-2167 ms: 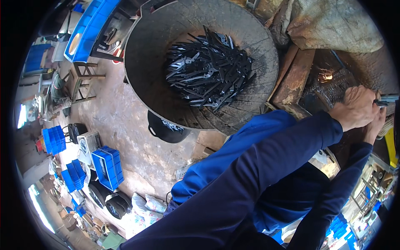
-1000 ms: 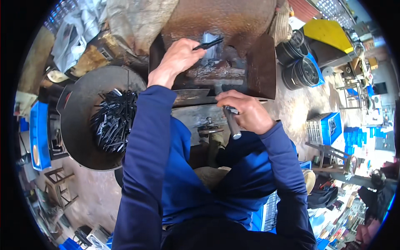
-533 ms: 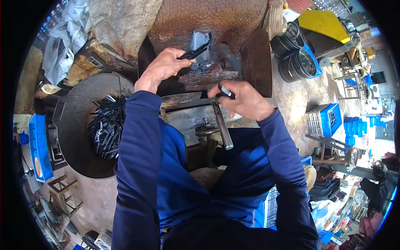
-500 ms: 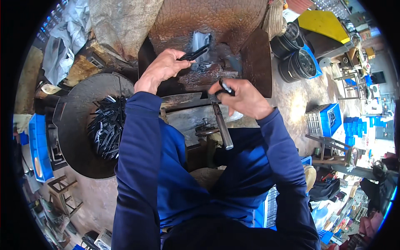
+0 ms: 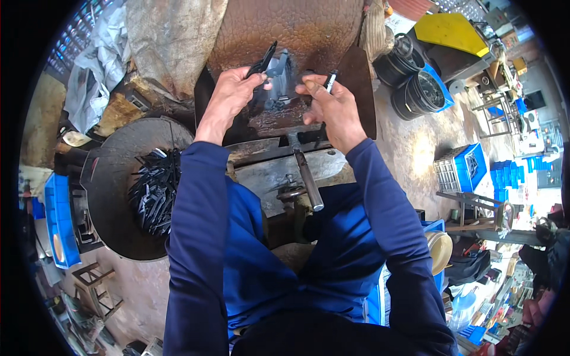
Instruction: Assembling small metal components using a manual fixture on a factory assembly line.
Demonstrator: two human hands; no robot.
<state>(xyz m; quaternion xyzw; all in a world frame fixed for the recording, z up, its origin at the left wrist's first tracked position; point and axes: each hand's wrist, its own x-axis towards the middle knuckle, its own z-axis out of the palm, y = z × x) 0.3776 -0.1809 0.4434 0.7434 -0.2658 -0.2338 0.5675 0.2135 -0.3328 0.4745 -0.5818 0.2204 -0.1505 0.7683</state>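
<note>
Black metal piece just before 12 o'clock, pinched by left hand; second black piece near 1 o'clock, gripped by right hand, fingertips blurred. Metal bar near centre, below both hands. Round tub at 9 o'clock, holding a heap of black pieces.

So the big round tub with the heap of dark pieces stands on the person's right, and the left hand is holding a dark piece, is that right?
Not quite: the big round tub with the heap of dark pieces stands on the person's left, as the head view shows. The left hand is indeed holding a dark piece.
</note>
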